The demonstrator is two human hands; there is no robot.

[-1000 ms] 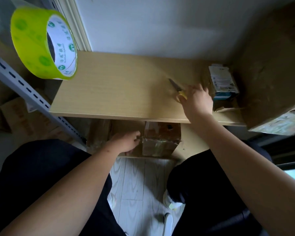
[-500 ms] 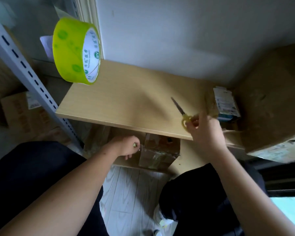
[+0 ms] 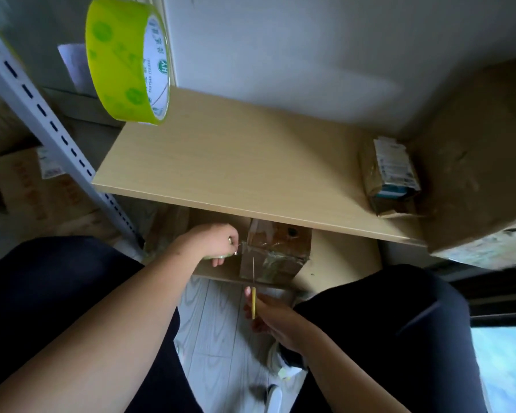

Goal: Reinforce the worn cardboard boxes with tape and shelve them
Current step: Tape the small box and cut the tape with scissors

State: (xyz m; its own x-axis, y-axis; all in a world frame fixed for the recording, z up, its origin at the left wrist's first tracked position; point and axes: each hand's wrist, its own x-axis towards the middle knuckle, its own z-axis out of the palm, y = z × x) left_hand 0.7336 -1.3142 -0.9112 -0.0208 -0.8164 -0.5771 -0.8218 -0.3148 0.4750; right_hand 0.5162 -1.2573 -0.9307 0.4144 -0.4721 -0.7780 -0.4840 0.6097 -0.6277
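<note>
While the tape end is pinched taut at the box by the left hand (image 3: 218, 244), the scissors (image 3: 253, 289), gripped in the right hand (image 3: 273, 320), have been carried down from the shelf board (image 3: 221, 171) above. Their blade is now pointed at the small cardboard box (image 3: 276, 254) on the lower shelf. A cut is judged imminent; the tape roll (image 3: 125, 61) is seen hanging above.
</note>
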